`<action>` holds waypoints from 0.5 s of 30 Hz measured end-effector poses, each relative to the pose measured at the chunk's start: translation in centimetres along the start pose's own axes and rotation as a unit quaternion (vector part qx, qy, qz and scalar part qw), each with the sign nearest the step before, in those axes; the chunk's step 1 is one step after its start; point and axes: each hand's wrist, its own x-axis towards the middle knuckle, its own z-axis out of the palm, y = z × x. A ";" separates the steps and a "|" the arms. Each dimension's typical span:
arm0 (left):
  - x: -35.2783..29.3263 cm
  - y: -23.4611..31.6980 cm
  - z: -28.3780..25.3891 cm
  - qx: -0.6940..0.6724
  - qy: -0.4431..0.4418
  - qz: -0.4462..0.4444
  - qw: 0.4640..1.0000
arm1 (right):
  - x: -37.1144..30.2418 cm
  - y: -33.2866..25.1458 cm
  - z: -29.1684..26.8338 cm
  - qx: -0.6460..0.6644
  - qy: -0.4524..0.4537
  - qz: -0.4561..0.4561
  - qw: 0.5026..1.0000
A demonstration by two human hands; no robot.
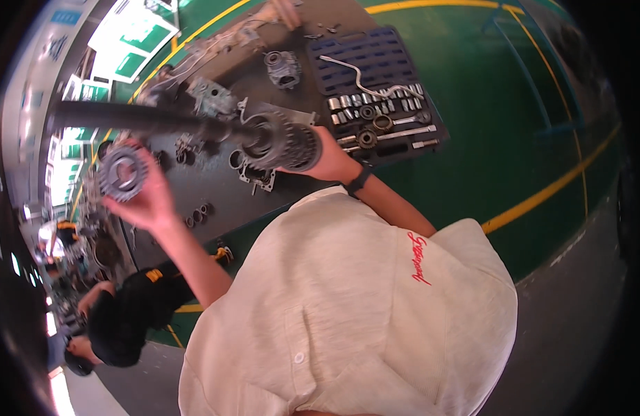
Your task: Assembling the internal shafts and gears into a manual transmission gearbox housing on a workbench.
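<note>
My left hand [152, 201] is closed round a toothed gear ring [122, 173], held up with its flat face and central hole showing. In my right hand [334, 158] is a gear shaft [188, 125]: a long dark rod with a stack of gears [296, 144] at its right end. My fingers are wrapped behind that stack and partly hidden by it. The rod lies nearly level and points left, passing above the gear ring without visible contact. Both parts are raised over the dark workbench [216, 197].
An open blue socket-set case [365, 59] with sockets and wrenches lies at the bench's right end. Metal housings [282, 69] [212, 97] and small rings [197, 215] are spread on the bench. A person in dark clothes [129, 322] bends at lower left.
</note>
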 end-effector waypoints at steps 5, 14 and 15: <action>1.2 2.8 10.6 0.225 0.004 0.176 0.958 | 0.0 1.3 1.0 -0.021 -0.012 -0.030 0.999; -0.1 -0.4 19.2 0.496 -0.184 0.140 0.837 | 0.0 2.9 2.3 -0.023 -0.041 -0.017 0.999; 0.0 -0.7 19.4 0.517 -0.189 0.148 0.821 | 0.1 3.0 2.4 -0.028 -0.037 -0.021 0.999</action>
